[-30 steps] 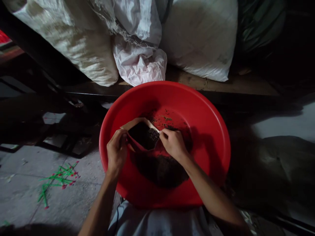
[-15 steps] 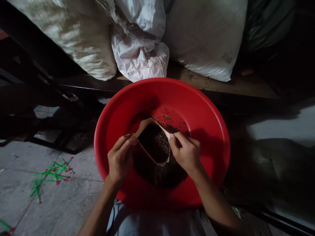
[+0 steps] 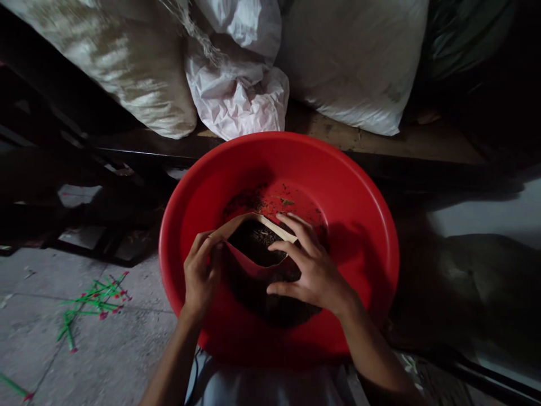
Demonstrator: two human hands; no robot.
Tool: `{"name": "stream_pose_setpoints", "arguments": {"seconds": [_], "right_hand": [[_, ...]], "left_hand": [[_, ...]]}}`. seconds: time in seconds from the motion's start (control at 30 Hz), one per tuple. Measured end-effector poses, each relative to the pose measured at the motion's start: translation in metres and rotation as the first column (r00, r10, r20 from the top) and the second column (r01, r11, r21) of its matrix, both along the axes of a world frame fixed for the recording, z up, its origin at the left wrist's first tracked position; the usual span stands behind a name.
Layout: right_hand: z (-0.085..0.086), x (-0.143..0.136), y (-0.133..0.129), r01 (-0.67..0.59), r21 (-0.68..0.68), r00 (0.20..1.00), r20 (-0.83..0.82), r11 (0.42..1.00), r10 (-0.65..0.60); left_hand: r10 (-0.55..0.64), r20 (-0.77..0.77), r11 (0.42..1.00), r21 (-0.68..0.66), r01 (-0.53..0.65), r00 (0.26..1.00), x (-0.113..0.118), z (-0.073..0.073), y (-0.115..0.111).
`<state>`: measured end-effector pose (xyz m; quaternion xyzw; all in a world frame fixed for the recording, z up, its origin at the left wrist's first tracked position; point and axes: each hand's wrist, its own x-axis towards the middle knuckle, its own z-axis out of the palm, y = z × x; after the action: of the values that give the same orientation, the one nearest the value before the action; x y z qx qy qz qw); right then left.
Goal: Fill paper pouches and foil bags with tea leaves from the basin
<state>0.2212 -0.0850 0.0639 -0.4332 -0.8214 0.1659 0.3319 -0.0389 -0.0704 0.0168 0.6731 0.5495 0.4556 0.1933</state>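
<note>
My left hand [image 3: 202, 274] pinches the left edge of a paper bag [image 3: 236, 225], whose mouth gapes upward. Dark, crumbly material [image 3: 257, 239] with paler bits fills the bag. At the bag's right side, my right hand [image 3: 310, 265] has its fingers spread, the fingertips over the rim and mouth; whether they touch it I cannot tell. Both hands are inside a large red plastic basin [image 3: 355, 169]. More of the dark loose material [image 3: 279, 310] lies on the basin's bottom, under and around the bag.
White woven sacks [image 3: 236, 96] and a larger pale sack [image 3: 350, 62] stand on a wooden ledge [image 3: 380, 144] behind the basin. Several green sticks with red ends [image 3: 93, 301] lie on the concrete floor [image 3: 131, 332] at left. A dark frame [image 3: 114, 242] stands beyond them.
My right hand has let go of the bag's right edge and spread its fingers. The bag's mouth has narrowed and tilted, while my left hand still holds its edge.
</note>
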Motion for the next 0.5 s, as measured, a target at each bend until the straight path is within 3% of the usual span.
{"name": "stream_pose_setpoints", "arguments": {"seconds": [0.1, 0.17, 0.23, 0.33, 0.4, 0.5], "right_hand": [[0.011, -0.006, 0.007, 0.047, 0.163, 0.995, -0.096, 0.986, -0.032], [0.018, -0.019, 0.019, -0.036, 0.202, 0.999, -0.008, 0.979, 0.038], [0.02, -0.038, 0.034, -0.215, 0.077, 0.942, 0.28, 0.974, 0.186], [0.011, -0.067, 0.053, -0.306, -0.132, 0.72, 0.616, 0.943, 0.32], [0.0, -0.079, 0.058, -0.283, -0.126, 0.653, 0.701, 0.951, 0.287], [-0.011, -0.082, 0.056, -0.284, -0.105, 0.63, 0.728, 0.953, 0.269]], "left_hand": [[-0.046, 0.015, 0.999, 0.018, 0.046, 0.999, -0.001, -0.006, -0.003], [-0.082, 0.032, 0.994, 0.078, 0.08, 0.996, 0.0, -0.011, -0.005], [-0.086, 0.049, 0.987, 0.138, 0.079, 0.995, 0.003, -0.014, -0.005], [-0.033, 0.069, 0.984, 0.176, 0.021, 0.997, 0.004, -0.017, -0.003], [-0.02, 0.078, 0.984, 0.179, 0.006, 0.997, 0.001, -0.017, -0.001], [-0.054, 0.05, 0.983, 0.181, 0.044, 0.997, -0.005, -0.017, -0.002]]}}
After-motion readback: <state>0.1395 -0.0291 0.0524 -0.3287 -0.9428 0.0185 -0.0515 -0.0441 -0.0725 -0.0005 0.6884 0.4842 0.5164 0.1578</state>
